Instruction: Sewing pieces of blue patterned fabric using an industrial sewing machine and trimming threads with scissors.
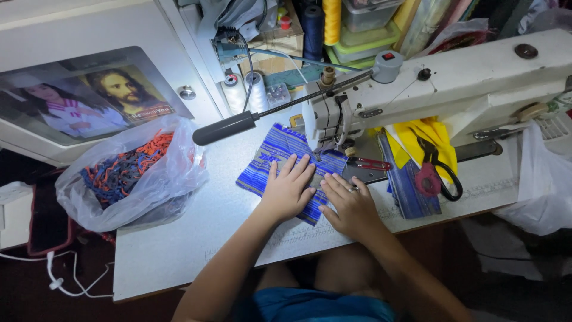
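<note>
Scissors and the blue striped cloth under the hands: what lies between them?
Head view: a folded strip of blue fabric lies between the black-handled scissors and the blue striped cloth; otherwise bare table.

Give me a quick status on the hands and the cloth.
Left hand and right hand flat, open, pressing blue striped cloth. Cloth lies under sewing machine head. Black scissors lie apart, right of it.

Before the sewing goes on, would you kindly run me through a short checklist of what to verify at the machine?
1. Both hands flat on the blue striped cloth: left hand and right hand press it down. Ok.
2. Cloth under the needle area of the sewing machine: ok.
3. Fingertips away from the needle: cannot tell, the needle is too small to see.
4. Scissors off the cloth, lying to the right: ok.
5. Plastic bag apart from the cloth: ok.
</note>
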